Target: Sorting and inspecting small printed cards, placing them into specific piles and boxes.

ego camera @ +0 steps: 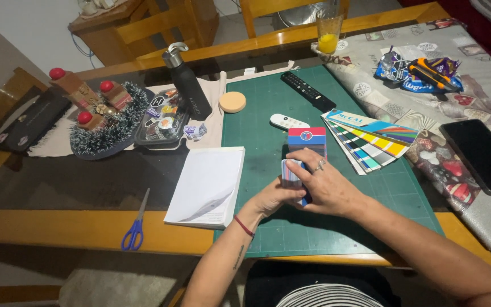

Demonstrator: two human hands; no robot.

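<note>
Both my hands meet over the green cutting mat [268,113]. My left hand [273,197] cups a small stack of coloured cards [291,173] from below. My right hand [324,183], with a ring on one finger, lies over the same stack and grips it from the right. Just beyond the hands stands a small red and blue box [307,138]. To the right of it a fan of colour swatch cards [370,139] is spread on the mat.
A white paper pad [208,185] lies left of the mat, blue-handled scissors [136,227] at the table's front edge. Behind are a white remote [288,121], black remote [308,91], black bottle [187,82], round cork coaster [232,102], juice glass [328,29] and a phone [481,153].
</note>
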